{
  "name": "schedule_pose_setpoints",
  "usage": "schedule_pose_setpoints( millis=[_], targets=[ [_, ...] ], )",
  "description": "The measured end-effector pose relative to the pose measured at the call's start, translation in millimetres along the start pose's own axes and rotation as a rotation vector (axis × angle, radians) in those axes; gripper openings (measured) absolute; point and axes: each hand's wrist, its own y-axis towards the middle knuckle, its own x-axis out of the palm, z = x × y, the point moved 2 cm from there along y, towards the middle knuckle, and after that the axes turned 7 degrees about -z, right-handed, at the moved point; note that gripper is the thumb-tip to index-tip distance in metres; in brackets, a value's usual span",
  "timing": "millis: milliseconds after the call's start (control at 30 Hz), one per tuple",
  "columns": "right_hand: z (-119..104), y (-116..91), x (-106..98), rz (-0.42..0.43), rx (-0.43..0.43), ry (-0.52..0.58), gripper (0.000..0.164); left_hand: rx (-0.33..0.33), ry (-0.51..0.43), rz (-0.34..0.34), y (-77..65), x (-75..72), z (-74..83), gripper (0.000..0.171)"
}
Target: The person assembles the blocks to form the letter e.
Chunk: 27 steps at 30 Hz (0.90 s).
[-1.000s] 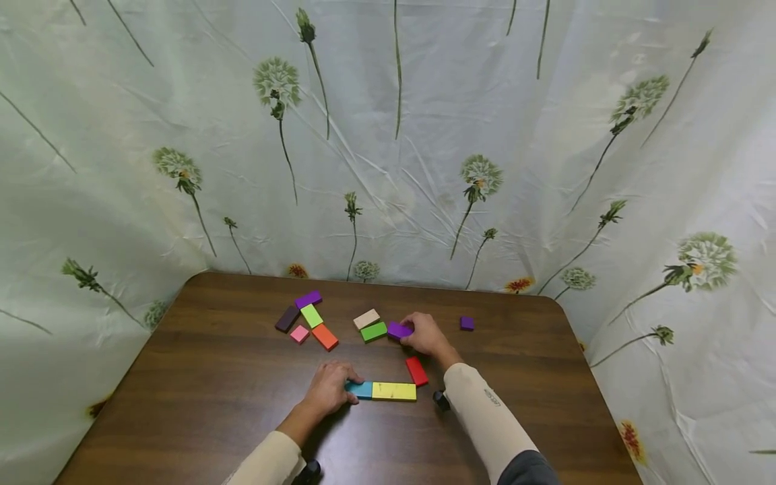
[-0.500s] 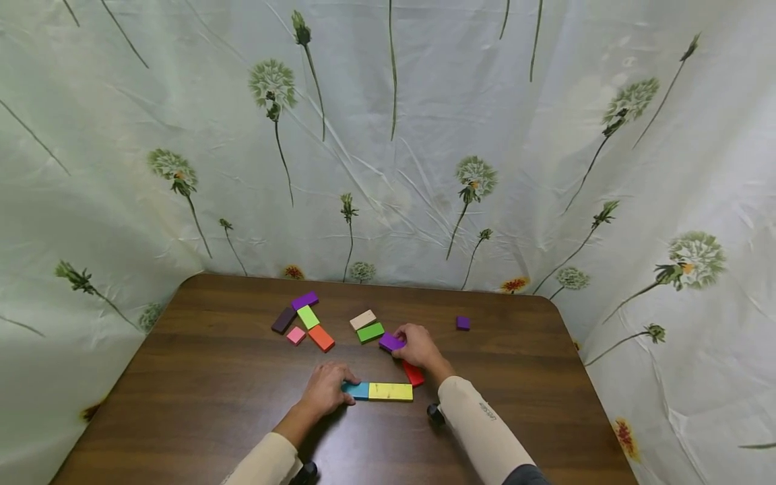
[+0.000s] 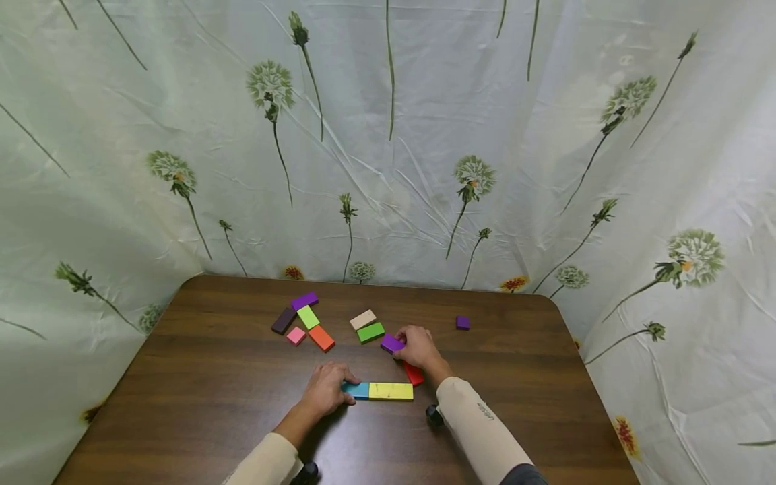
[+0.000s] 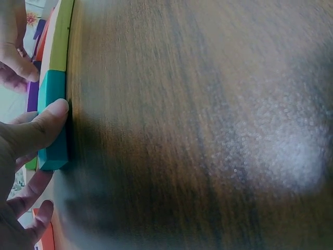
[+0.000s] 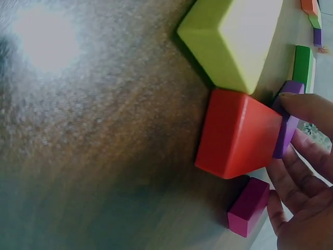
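Observation:
My left hand (image 3: 324, 389) holds a blue block (image 3: 356, 391) between thumb and fingers. In the left wrist view, the thumb lies on the near side of that teal-looking blue block (image 4: 53, 122). End to end with it lies a long yellow block (image 3: 391, 392). A red block (image 3: 414, 374) slants away from the yellow block's right end, corner near corner. My right hand (image 3: 419, 347) pinches a purple block (image 3: 391, 343) at the red block's far end. In the right wrist view, the purple block (image 5: 287, 122) stands right at the red block (image 5: 237, 133).
Beyond the purple block lie a green block (image 3: 370, 333) and a beige block (image 3: 363, 320). Farther left, an orange block (image 3: 321, 338) sits among lime, pink, dark and purple ones. A small purple block (image 3: 463, 323) lies back right. A flowered curtain (image 3: 388, 168) hangs behind the table (image 3: 212, 377).
My right hand has brought the purple block nearer to me, from beside the green block to the red block's far end. My left hand stays on the blue block.

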Motion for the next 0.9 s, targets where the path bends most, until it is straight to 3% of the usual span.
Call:
schedule_pose_setpoints(
  millis=[900],
  targets=[
    [1.8, 0.0, -3.6, -0.010, 0.027, -0.025, 0.030, -0.003, -0.023, -0.009, 0.7, 1.3, 0.6, 0.032]
  ],
)
